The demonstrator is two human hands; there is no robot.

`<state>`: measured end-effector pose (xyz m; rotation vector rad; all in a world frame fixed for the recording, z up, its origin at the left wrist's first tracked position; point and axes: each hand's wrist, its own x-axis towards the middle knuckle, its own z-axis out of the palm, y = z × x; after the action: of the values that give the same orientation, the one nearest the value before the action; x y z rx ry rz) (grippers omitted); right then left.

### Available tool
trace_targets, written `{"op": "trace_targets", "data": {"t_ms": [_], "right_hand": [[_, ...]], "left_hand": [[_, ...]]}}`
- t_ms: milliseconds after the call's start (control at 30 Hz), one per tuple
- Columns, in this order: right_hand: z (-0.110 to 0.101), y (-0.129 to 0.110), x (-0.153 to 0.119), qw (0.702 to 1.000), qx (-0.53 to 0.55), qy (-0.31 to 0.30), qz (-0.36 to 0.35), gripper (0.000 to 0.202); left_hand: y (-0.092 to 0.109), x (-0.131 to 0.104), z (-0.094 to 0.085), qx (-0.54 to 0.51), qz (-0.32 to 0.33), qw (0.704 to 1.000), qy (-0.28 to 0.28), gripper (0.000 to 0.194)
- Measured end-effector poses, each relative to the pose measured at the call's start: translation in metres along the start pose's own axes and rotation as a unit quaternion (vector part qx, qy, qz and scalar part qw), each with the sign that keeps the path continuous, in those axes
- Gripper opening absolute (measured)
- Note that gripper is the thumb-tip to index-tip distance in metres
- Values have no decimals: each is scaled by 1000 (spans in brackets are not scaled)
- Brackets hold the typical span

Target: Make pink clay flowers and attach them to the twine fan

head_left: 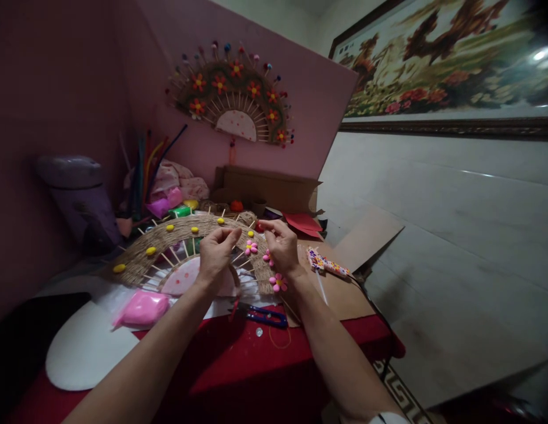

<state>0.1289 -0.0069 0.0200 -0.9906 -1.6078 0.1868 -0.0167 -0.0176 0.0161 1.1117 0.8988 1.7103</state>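
A fan-shaped craft (pixel 135 265) of twine and thin sticks lies on the table under my hands. Yellow oval pieces (pixel 150 251) dot its band, and pink flowers with yellow centres (pixel 279 282) sit along its right side. Above the fan's middle, my left hand (pixel 217 253) is closed, thumb and forefinger pinched. My right hand (pixel 280 244) is also pinched, over the right part of the band near a pink flower (pixel 251 247). Whatever the fingertips hold, if anything, is too small to make out. A white spotted half-disc (pixel 183 277) forms the fan's base.
A pink clay packet (pixel 143 309) and blue-handled thread snips (pixel 267 316) lie in front of the fan. A patterned glue gun (pixel 329 265) rests on cardboard (pixel 344 300) at the right. Behind stands a pink board (pixel 313 112) bearing a finished-looking fan (pixel 229 88).
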Motion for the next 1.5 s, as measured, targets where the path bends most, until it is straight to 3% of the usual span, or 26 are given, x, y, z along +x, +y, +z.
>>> {"op": "trace_targets", "data": {"t_ms": [133,300,467,767,1000,1233,1367,1500], "right_hand": [[1,-1,-12,998,24,25,-57,20],[4,-11,-22,992,-4,-11,-122,20],[7,-14,-27,990,-40,5,-132,19],[5,-16,-26,993,-12,20,-118,16],[5,-18,-29,994,25,0,-109,15],[9,-14,-28,995,28,-3,-96,6],[8,-14,-27,996,33,10,-86,6],[7,-14,-27,996,35,-7,-87,8]], "left_hand": [[2,-1,1,-120,-89,987,-50,31],[3,-4,2,-195,-124,970,-80,34],[0,-3,0,-205,-140,965,-83,26],[5,-4,0,-233,-202,944,-115,29],[-1,-5,-1,-207,-190,950,-137,29],[0,-5,3,-181,-164,964,-106,40],[2,-7,3,-121,-174,966,-147,43],[4,-9,3,-105,-186,969,-126,41]]}}
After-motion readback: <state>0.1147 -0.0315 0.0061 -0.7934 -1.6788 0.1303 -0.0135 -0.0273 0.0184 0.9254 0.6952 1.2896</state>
